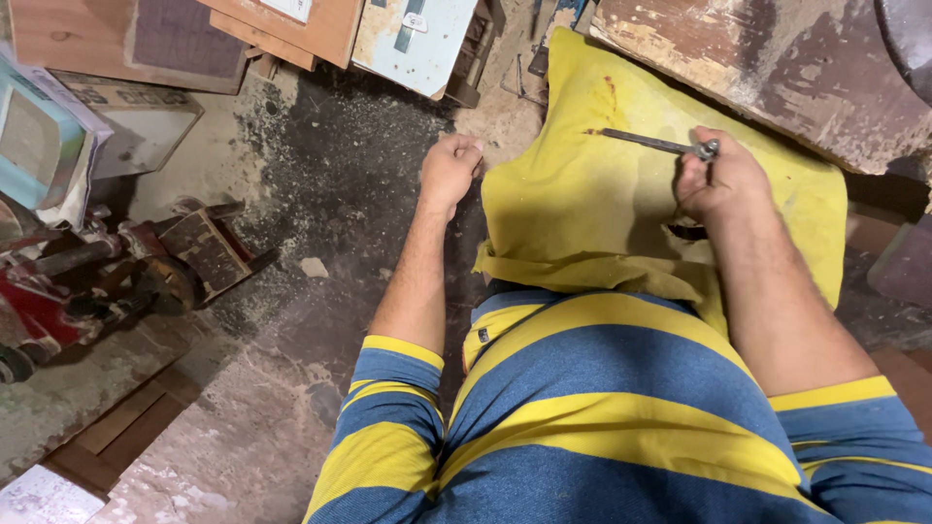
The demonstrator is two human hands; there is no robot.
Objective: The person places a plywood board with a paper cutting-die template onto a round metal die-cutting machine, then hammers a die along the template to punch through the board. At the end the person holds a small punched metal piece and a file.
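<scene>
Fig.: A thin dark metal rod-like tool with a bright knurled end (656, 144) lies across a yellow cloth (582, 209), tip toward the upper left, w/ the bright end pinched between thumb and fingertips of the right hand (723, 182). We judge the tool to be resting on, or pressed against, the cloth; whether its tip pierces the fabric we cannot tell. A short reddish streak shows on the cloth near its upper edge, just above the tip; its origin is not visible.

The left hand (449, 170) is closed into a loose fist at the cloth's left edge; it appears to grip or pin the fabric, but what sits inside the fist is hidden. The cloth drapes over the lap, above a blue-and-yellow striped shirt (602, 408).

Progress, as far as we can judge: both hands are set, cloth spread and steadied, tool in position; no finished seam, cut or mark attributable to the tool is evident, so we read this as an early or mid stage w/ most of the work left.

Surroundings: dusty concrete floor (320, 194); worn wooden plank (777, 68) at upper right; wooden boards and boxes (243, 29) along the top; a red machine (87, 281) at left, well apart from the hands.
</scene>
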